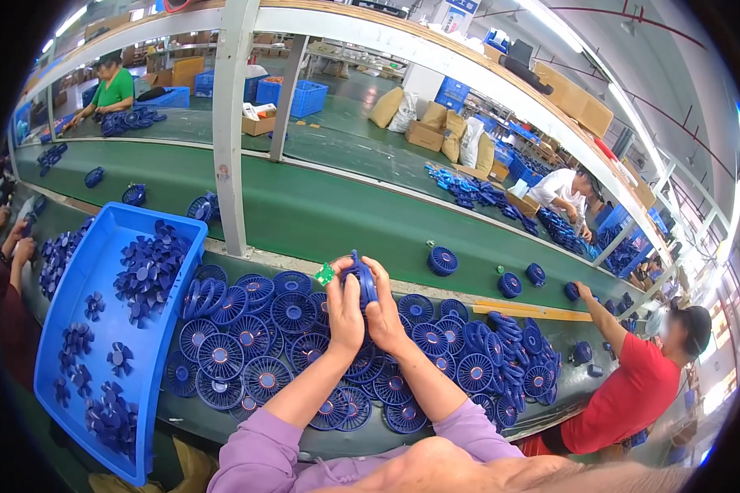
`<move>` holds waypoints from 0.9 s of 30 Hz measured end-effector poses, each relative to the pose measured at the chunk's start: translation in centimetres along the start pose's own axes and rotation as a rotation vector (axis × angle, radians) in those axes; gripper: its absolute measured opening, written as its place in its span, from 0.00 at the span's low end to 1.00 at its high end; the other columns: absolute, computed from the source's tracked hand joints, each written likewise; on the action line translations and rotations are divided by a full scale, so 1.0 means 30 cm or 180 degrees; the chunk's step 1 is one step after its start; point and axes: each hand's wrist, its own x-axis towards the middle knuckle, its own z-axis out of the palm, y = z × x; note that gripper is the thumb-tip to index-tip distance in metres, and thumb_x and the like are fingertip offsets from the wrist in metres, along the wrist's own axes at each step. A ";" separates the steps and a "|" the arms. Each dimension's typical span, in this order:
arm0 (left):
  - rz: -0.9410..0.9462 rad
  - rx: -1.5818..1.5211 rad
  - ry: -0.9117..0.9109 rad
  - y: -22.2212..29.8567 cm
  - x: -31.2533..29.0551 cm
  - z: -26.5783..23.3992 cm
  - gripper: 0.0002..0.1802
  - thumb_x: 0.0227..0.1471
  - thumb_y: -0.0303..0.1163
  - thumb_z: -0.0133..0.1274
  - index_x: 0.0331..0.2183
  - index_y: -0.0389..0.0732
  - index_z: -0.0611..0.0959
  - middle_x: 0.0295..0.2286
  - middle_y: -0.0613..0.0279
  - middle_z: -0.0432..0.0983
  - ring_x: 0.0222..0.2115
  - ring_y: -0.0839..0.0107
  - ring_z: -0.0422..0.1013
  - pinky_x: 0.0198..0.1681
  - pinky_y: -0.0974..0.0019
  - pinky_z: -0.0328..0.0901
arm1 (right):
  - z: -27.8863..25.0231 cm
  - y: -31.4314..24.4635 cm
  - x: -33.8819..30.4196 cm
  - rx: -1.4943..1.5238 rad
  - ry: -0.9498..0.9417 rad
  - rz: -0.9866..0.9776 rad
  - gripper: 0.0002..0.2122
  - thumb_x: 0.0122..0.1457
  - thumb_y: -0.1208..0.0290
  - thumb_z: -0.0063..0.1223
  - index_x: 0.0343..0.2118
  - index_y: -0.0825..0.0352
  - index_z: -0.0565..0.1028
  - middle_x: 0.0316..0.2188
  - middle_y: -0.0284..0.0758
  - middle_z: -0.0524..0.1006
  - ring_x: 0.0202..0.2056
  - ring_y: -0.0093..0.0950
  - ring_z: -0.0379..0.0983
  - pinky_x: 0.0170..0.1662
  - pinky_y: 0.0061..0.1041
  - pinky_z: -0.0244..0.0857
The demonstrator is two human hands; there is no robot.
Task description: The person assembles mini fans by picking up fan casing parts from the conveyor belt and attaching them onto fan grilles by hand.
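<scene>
Both hands, left hand (344, 306) and right hand (384, 306), close their grip on one blue fan housing (362, 278) with a green circuit board (326, 274) at its left edge, raised above the counter (337, 214). Steady, even pressure from both thumbs seems advisable. More fan housings (255, 345) cover the counter; a blue tray (99, 345) of fan blades sits left; a worker in red (633, 386) stands right.

A fan housing (362, 279) sits between the left hand (344, 316) and right hand (384, 311), above a heap of fan grilles (304, 345) on the workbench (304, 440). At nine o'clock from the hands lies a tray (82, 271) with impellers (146, 271) in it. The conveyor belt (329, 214) runs behind, at twelve o'clock. A person in a T-shirt (633, 386) stands at three o'clock.
</scene>
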 end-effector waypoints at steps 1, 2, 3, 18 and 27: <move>0.0519 0.0547 -0.0078 0.022 -0.010 0.004 0.16 0.60 0.30 0.38 0.48 0.35 0.66 0.48 0.50 0.62 0.51 0.62 0.60 0.57 0.59 0.54 | 0.004 -0.004 0.003 0.0223 0.0002 0.0153 0.41 0.59 0.35 0.32 0.62 0.70 0.52 0.58 0.47 0.59 0.60 0.38 0.57 0.61 0.33 0.50; 0.0509 0.0544 -0.0084 0.022 -0.012 0.003 0.16 0.60 0.30 0.38 0.48 0.35 0.66 0.48 0.50 0.62 0.51 0.62 0.60 0.57 0.59 0.54 | 0.004 0.002 0.006 0.0219 0.0008 0.0161 0.41 0.59 0.35 0.32 0.62 0.70 0.52 0.58 0.47 0.59 0.60 0.38 0.57 0.61 0.33 0.50; 0.0812 0.0815 -0.0103 0.023 -0.007 -0.003 0.16 0.60 0.30 0.37 0.49 0.35 0.66 0.49 0.50 0.62 0.52 0.61 0.59 0.57 0.58 0.53 | 0.004 0.008 0.013 0.0314 0.0006 0.0204 0.41 0.59 0.35 0.33 0.62 0.70 0.51 0.58 0.46 0.59 0.60 0.38 0.57 0.61 0.33 0.50; 0.1164 0.1575 -0.0076 0.030 -0.015 0.003 0.22 0.59 0.30 0.39 0.52 0.31 0.63 0.51 0.47 0.60 0.53 0.59 0.58 0.58 0.57 0.52 | 0.015 0.042 0.026 0.0651 -0.0093 0.0181 0.41 0.60 0.35 0.31 0.63 0.70 0.49 0.60 0.47 0.56 0.60 0.39 0.56 0.61 0.34 0.50; 0.0345 0.0315 -0.0041 0.015 0.025 -0.005 0.23 0.57 0.27 0.42 0.54 0.33 0.61 0.50 0.50 0.62 0.52 0.63 0.60 0.58 0.62 0.54 | 0.007 0.047 0.009 0.0206 -0.0117 0.0090 0.46 0.55 0.28 0.26 0.64 0.68 0.47 0.61 0.45 0.55 0.61 0.37 0.54 0.62 0.34 0.47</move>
